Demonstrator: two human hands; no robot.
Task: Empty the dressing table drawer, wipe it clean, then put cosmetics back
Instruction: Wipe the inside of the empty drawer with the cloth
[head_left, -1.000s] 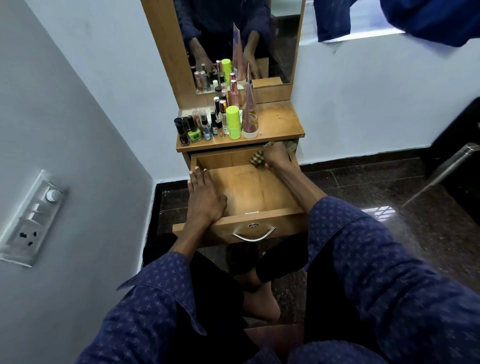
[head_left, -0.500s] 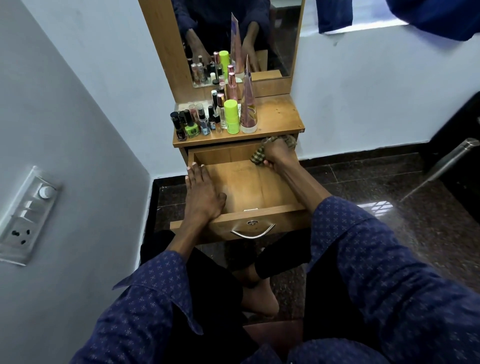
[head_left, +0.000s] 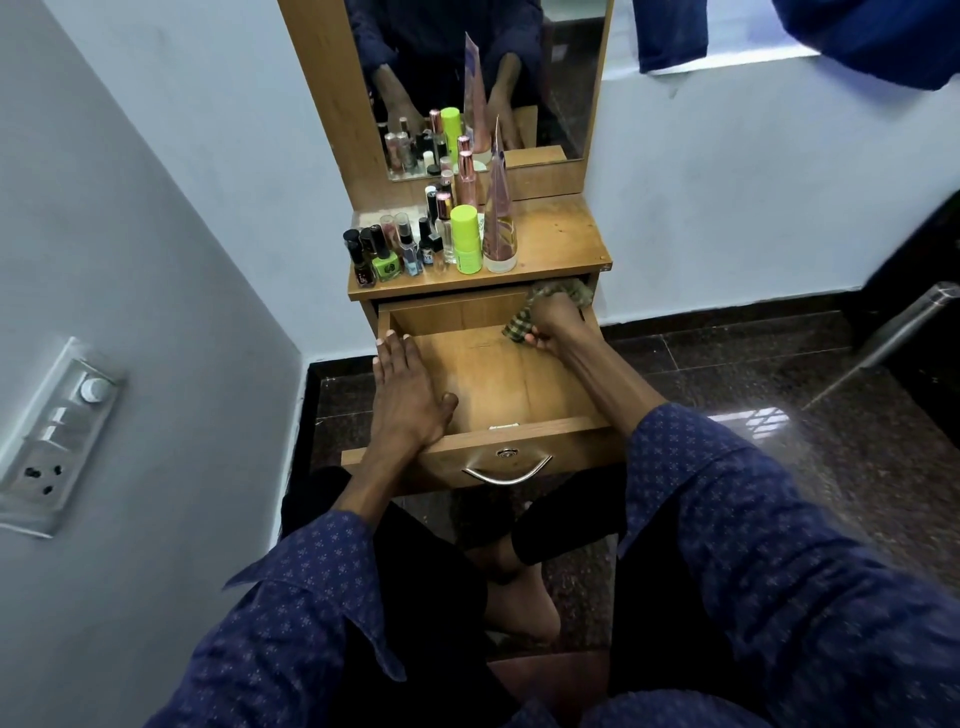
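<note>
Around you, a white switch panel with a round dial and a socket (head_left: 54, 436) sits on the grey wall to your left, and a slanted metal bar (head_left: 883, 343) leans over the dark polished floor to your right. A tall wood-framed mirror (head_left: 488, 78) rises at the back of the small wooden desk (head_left: 561, 234).

The left part of the desk's top is crowded with a cluster of small nail-polish and cosmetic bottles (head_left: 395, 249). Beside them stand a lime-green cylindrical tube (head_left: 465, 239) and a tall pink cone-shaped bottle with a white base (head_left: 500, 218), both upright and close together. The cluster sits directly above the back of the drawer.

The pulled-out wooden drawer with a curved metal handle (head_left: 498, 384) shows bare wood on its floor; the only things inside it are your hands and the cloth.

Your left hand (head_left: 408, 400) lies flat along the drawer's left side, fingers straight, thumb spread, holding nothing. Your right hand (head_left: 553, 325) has its grip closed on a crumpled green-and-tan checked cloth (head_left: 519, 325), pressed into the drawer's far right corner, partly under the desk's top edge.
</note>
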